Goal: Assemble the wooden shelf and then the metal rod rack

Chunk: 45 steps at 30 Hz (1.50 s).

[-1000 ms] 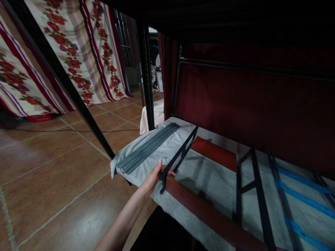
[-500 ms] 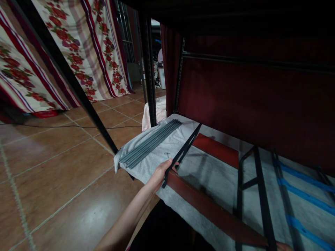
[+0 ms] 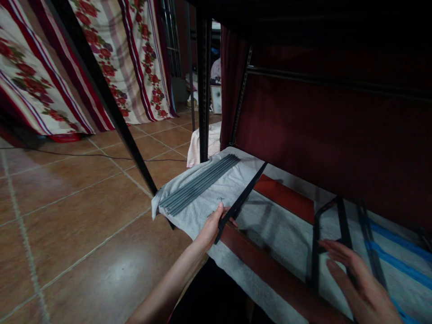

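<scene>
R hand (image 3: 361, 274) nearest, above R end of front board (image 3: 270, 268): fingers stretched fwd & inward, thumb apart; R grip spread wide, no obj. seen in it; fingertips overlap R frame (image 3: 344, 222), can't tell if touching. L forearm runs up fr. bottom, L of front board, slanting in; L hand (image 3: 212, 226) at the board's L end, thumb up on outer side, other fingers curled behind; L grip closed on near end of L frame (image 3: 247, 191). Frames by the boards: 2, both black; L one runs back fr. front board's L end, R one stands behind its R part. Boards: 2, reddish brown; rear board (image 3: 286, 195) lies behind front board, approx. parallel, w/ grey cloth (image 3: 281, 225) betw. them. Small screws (image 3: 219, 199) just beyond L hand, off front board's L end, too small to count. Grey rods (image 3: 200, 183), 1 bundle side by side, approx. 6, exact no. unclear, farther L of front board. Blue strips (image 3: 401, 262), 3 visible, R of front board. Farther off: black post (image 3: 204, 90) & maroon cloth (image 3: 324, 126), behind front board; 1 floral curtain (image 3: 135, 90), far back L of it.
</scene>
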{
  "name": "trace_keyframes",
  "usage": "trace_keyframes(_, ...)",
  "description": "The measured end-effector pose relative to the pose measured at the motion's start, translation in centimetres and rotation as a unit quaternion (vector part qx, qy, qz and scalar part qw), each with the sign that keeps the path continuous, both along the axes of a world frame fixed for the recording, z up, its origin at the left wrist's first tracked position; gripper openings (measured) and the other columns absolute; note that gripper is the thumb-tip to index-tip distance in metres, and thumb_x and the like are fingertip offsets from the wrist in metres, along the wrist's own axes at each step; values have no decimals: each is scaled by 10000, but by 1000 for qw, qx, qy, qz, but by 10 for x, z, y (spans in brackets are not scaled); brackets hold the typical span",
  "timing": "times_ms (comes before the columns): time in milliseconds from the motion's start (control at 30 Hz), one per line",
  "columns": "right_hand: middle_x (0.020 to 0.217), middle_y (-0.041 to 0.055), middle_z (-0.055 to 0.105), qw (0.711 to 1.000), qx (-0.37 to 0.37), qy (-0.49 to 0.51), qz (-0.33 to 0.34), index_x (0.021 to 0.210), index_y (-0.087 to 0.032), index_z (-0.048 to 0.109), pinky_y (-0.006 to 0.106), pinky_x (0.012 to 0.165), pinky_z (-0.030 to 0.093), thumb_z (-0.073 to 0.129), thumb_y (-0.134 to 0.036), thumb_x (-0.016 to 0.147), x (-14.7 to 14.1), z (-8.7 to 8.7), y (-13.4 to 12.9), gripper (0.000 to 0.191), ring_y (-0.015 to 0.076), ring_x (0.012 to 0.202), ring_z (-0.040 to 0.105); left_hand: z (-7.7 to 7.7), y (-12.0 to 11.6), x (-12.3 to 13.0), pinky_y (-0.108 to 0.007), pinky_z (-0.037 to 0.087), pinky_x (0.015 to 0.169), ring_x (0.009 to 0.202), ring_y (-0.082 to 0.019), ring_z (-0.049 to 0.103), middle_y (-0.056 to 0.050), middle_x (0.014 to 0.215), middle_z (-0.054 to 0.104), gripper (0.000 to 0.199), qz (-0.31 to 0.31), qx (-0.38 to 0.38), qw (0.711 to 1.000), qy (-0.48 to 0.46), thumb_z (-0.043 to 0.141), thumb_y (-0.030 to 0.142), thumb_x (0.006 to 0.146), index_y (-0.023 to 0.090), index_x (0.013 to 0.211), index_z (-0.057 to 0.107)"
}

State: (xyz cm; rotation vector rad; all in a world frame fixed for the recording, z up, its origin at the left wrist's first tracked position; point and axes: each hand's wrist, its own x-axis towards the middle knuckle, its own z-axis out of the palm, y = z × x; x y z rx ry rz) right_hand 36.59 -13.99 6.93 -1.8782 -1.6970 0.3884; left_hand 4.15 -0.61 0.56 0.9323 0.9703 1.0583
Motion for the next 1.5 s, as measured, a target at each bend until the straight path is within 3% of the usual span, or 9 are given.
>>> trace_keyframes(167, 1415, 63, 563, 956, -108, -52, 270, 1487, -288, 357, 388, 1057, 458, 414, -391, 977, -108, 20, 81, 524, 205, 1273, 552, -5, -6, 1, -335, 492, 837, 905, -238, 675, -113, 897, 735, 660, 56, -47, 984, -160, 500, 689, 848, 116, 1141, 650)
trace_keyframes(333, 1389, 110, 592, 911, -114, -144, 369, 1543, -232, 277, 407, 1003, 476, 454, -292, 958, -177, 6, 109, 614, 251, 1196, 616, -13, -9, -1, -335, 484, 898, 993, -233, 651, -104, 999, 717, 546, 94, -44, 979, -177, 553, 627, 850, 156, 1100, 675)
trace_keyframes(467, 1291, 124, 658, 911, -107, -166, 362, 1508, -181, 341, 343, 932, 501, 368, -201, 970, -189, -5, 114, 540, 226, 1100, 668, -28, 7, -22, -336, 485, 874, 958, -228, 651, -116, 995, 715, 458, 81, -3, 988, -135, 601, 542, 841, 143, 1049, 688)
trace_keyframes(633, 1136, 98, 730, 909, -113, -184, 356, 1468, -195, 408, 325, 879, 512, 372, -197, 966, -187, -10, 116, 504, 219, 999, 699, -69, 33, -61, -336, 486, 779, 761, -198, 614, -48, 761, 673, 252, 172, 52, 970, 165, 561, 384, 851, 173, 900, 689)
trace_keyframes(767, 1167, 92, 719, 907, -126, -185, 356, 1471, -199, 403, 343, 909, 512, 361, -208, 973, -188, -8, 117, 499, 227, 1032, 691, -92, 35, -71, -341, 478, 840, 875, -220, 620, -85, 892, 685, 227, 75, 157, 919, 353, 487, 274, 888, 200, 897, 702)
trace_keyframes(967, 1330, 70, 641, 910, -142, -148, 361, 1472, -218, 399, 367, 991, 497, 361, -211, 973, -188, -5, 118, 501, 217, 1139, 651, -93, 37, -65, -327, 465, 830, 926, -230, 601, -110, 972, 631, 266, 23, 178, 853, 491, 447, 216, 907, 177, 1054, 665)
trace_keyframes(1100, 1348, 80, 629, 914, -138, -141, 355, 1480, -204, 391, 390, 1007, 497, 378, -203, 957, -187, -9, 118, 523, 223, 1164, 639, -85, 47, -59, -321, 449, 778, 905, -229, 589, -100, 996, 607, 201, 1, 140, 830, 540, 450, 224, 905, 196, 971, 638)
trace_keyframes(1333, 1354, 68, 626, 919, -124, -124, 354, 1505, -241, 347, 378, 993, 510, 390, -182, 946, -184, -13, 116, 564, 208, 1153, 646, -69, 50, -56, -339, 435, 759, 825, -226, 585, -88, 877, 620, 133, 24, 139, 859, 491, 475, 147, 843, 191, 847, 601)
trace_keyframes(1500, 1372, 74, 611, 920, -152, -110, 344, 1520, -236, 293, 388, 987, 511, 374, -213, 967, -183, -12, 114, 560, 215, 1169, 639, -37, 28, -53, -258, 424, 592, 622, -142, 564, 10, 688, 595, 181, 118, 50, 987, 96, 644, 280, 794, 185, 946, 625)
